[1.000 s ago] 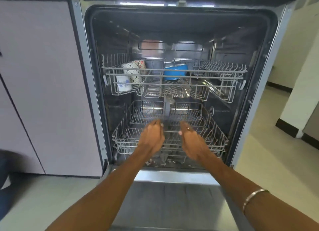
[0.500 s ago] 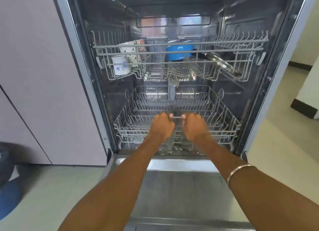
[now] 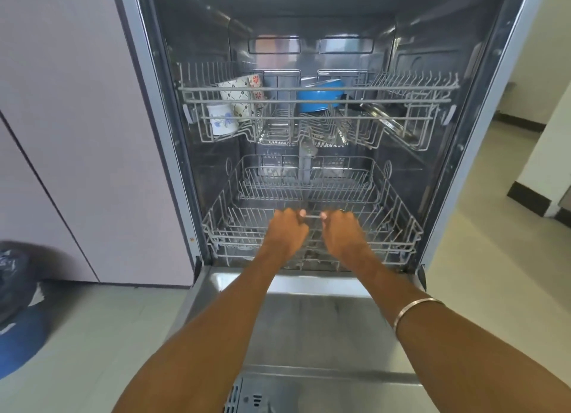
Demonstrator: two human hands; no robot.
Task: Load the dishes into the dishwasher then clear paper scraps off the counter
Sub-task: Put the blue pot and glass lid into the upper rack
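Observation:
The dishwasher stands open in front of me, its door [image 3: 312, 329] folded down flat. My left hand [image 3: 285, 232] and my right hand [image 3: 343, 232] sit side by side, both curled around the front rail of the lower rack [image 3: 401, 224], which holds no dishes. The upper rack [image 3: 318, 89] carries patterned cups [image 3: 238, 96], a white mug with a blue flower [image 3: 221, 122], a blue bowl [image 3: 319, 99] and a steel dish [image 3: 386, 120] at the right.
Pale cabinet panels [image 3: 77, 134] stand to the left of the dishwasher. A dark bag on a blue base [image 3: 17, 307] lies on the floor at far left. Light tiled floor [image 3: 482, 249] runs off to the right toward a white wall with a dark skirting.
My hands went from open near the lower rack to closed around its front rail. The view moved closer to the dishwasher and lower.

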